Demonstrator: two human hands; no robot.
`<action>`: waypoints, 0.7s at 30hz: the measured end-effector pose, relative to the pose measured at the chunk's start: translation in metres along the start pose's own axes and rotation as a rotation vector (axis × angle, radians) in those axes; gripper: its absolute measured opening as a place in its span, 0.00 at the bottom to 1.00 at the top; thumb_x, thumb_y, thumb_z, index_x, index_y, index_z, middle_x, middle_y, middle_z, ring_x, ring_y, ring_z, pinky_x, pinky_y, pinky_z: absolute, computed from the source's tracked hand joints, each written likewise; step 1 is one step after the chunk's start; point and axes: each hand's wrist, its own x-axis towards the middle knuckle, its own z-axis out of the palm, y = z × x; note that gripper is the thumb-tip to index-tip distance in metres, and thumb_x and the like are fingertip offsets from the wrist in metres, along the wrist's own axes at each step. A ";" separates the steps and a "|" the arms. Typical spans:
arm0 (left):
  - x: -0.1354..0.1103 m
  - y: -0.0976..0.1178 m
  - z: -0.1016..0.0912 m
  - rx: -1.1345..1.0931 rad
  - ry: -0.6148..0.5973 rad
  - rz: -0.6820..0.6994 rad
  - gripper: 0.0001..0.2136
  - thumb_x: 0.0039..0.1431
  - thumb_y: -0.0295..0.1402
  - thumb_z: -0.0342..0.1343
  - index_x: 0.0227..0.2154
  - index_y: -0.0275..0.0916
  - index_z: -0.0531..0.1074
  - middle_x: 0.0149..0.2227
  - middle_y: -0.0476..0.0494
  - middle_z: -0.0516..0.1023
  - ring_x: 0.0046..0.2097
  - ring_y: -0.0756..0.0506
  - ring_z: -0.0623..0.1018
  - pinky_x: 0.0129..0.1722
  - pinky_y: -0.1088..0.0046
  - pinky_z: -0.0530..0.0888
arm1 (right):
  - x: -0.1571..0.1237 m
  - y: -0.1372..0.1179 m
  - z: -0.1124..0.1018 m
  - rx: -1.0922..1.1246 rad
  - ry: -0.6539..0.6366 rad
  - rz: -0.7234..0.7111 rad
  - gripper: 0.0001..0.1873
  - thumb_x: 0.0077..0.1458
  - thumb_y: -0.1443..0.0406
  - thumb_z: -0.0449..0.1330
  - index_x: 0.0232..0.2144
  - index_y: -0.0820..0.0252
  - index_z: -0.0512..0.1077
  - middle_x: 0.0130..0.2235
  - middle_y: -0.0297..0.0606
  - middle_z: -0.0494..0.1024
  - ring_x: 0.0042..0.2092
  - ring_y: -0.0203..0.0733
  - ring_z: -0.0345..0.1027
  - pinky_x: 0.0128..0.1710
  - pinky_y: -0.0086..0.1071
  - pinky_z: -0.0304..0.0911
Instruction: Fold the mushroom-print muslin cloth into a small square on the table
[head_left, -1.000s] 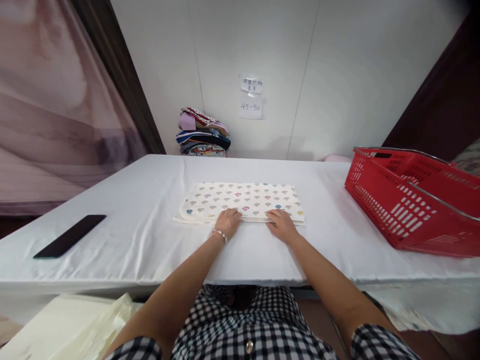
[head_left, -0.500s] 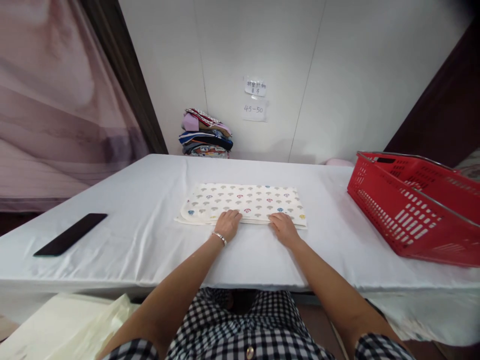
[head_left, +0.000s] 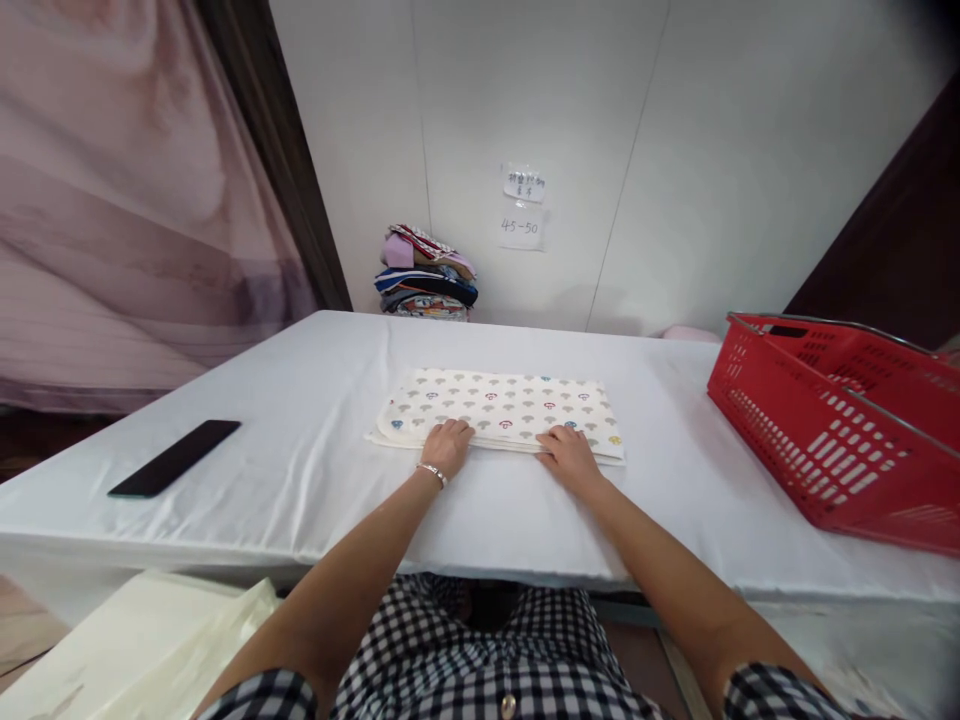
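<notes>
A folded white cloth (head_left: 495, 405) printed with small grey and coloured mushrooms lies flat in the middle of the table, its long side towards me. My left hand (head_left: 448, 447), with a silver bracelet at the wrist, grips the near folded edge left of centre. Farther right along that same edge, my right hand (head_left: 570, 460) has its fingers on top of the cloth, and its thumb is close against the layers. At the cloth's left end the layers do not line up fully. The fingertips' undersides are hidden.
A red plastic basket (head_left: 810, 440) stands on the white-covered table (head_left: 300, 400) at the right. On the left lies a black phone-like slab (head_left: 176, 458). Stacked folded fabrics (head_left: 427, 275) sit behind the far edge, below paper signs (head_left: 521, 225). Pale sheets (head_left: 142, 640) are at lower left.
My left hand has slid a little left along the cloth's near edge. My right hand stays at nearly the same spot on the cloth. The whole view has shifted slightly.
</notes>
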 end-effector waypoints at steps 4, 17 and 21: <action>-0.001 -0.008 0.005 -0.009 0.048 0.015 0.15 0.56 0.21 0.43 0.39 0.42 0.71 0.44 0.44 0.74 0.45 0.43 0.69 0.41 0.65 0.65 | -0.002 -0.001 0.007 -0.016 0.035 0.010 0.09 0.57 0.64 0.54 0.40 0.55 0.70 0.39 0.38 0.69 0.41 0.42 0.58 0.40 0.35 0.49; -0.009 -0.034 -0.005 -0.055 0.005 -0.048 0.18 0.49 0.20 0.48 0.41 0.40 0.71 0.44 0.42 0.74 0.47 0.42 0.70 0.45 0.63 0.66 | 0.016 -0.025 0.002 0.019 -0.019 -0.068 0.10 0.57 0.63 0.53 0.41 0.56 0.69 0.40 0.38 0.69 0.42 0.42 0.58 0.41 0.34 0.49; -0.013 -0.040 0.000 -0.124 0.010 0.051 0.18 0.50 0.24 0.50 0.46 0.39 0.69 0.48 0.41 0.73 0.50 0.42 0.69 0.48 0.62 0.65 | 0.025 -0.031 0.007 0.034 -0.035 -0.089 0.08 0.57 0.64 0.53 0.38 0.56 0.70 0.39 0.38 0.69 0.40 0.42 0.58 0.40 0.33 0.50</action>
